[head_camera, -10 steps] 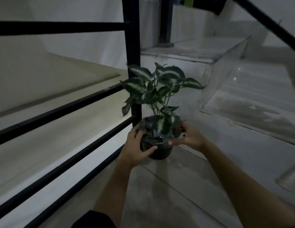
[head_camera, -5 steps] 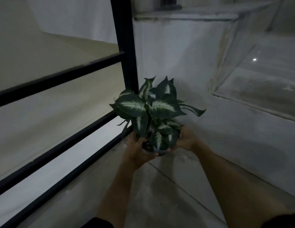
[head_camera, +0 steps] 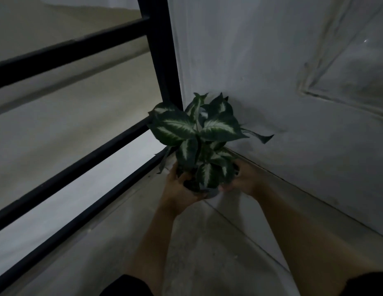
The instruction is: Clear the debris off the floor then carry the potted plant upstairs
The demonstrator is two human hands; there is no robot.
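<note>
The potted plant (head_camera: pixel 199 137) has dark green leaves with white centres and sits in a small dark pot, mostly hidden under the foliage and my fingers. My left hand (head_camera: pixel 178 185) grips the pot's left side and my right hand (head_camera: pixel 243 178) grips its right side. The pot is low in the corner where the black railing post meets the grey step wall. I cannot tell whether its base touches the floor. No debris shows in this view.
A black metal railing (head_camera: pixel 79 161) with sloping bars runs along the left, its upright post (head_camera: pixel 162 60) just behind the plant. A grey concrete step riser (head_camera: pixel 271 82) rises on the right. The concrete floor (head_camera: pixel 207 253) stretches toward me.
Both hands have lowered the plant toward the corner by the railing post, and my view has tilted down and closer. The stairs above have left the frame.
</note>
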